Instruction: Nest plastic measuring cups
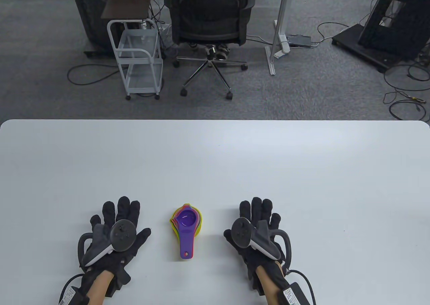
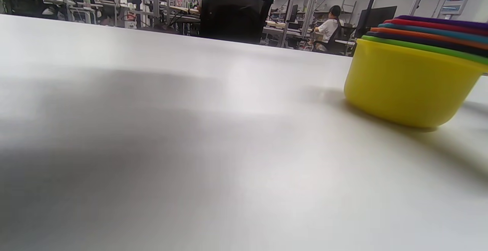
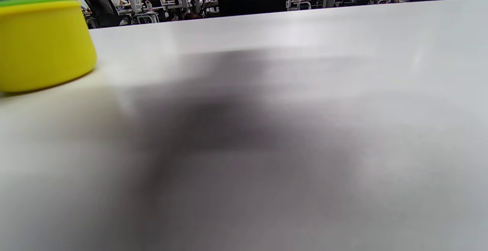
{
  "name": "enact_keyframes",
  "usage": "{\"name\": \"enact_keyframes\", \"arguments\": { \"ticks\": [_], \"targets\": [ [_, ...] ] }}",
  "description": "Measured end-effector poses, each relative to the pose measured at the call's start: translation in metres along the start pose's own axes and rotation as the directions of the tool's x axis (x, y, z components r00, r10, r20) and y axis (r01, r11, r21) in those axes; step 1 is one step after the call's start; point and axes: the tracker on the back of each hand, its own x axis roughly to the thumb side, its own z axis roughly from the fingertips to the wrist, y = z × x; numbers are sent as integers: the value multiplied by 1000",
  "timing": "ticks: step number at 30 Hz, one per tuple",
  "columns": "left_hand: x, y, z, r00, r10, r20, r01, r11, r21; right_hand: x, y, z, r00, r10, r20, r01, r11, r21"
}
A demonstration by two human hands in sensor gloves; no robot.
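Observation:
A nested stack of coloured measuring cups (image 1: 186, 224) stands on the white table (image 1: 215, 157) between my hands, the purple cup on top and the yellow one outermost, handles toward the front edge. The stack shows in the left wrist view (image 2: 411, 79) at the right and in the right wrist view (image 3: 42, 45) at the left. My left hand (image 1: 119, 222) rests flat on the table left of the stack, fingers spread, holding nothing. My right hand (image 1: 257, 221) rests flat to its right, fingers spread, holding nothing. Neither hand touches the cups.
Beyond the table's far edge stand an office chair (image 1: 210, 19), a white wire cart (image 1: 139, 59) and a white stand (image 1: 278, 33) on grey carpet. Cables run from both wrists at the front edge.

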Motion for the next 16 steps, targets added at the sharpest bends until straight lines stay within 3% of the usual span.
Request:
{"name": "enact_keyframes", "arguments": {
  "ticks": [16],
  "targets": [
    [10, -1, 2, 999, -5, 32, 6, 1000, -10, -3, 5, -5, 999, -40, -6, 40, 998, 52]
  ]
}}
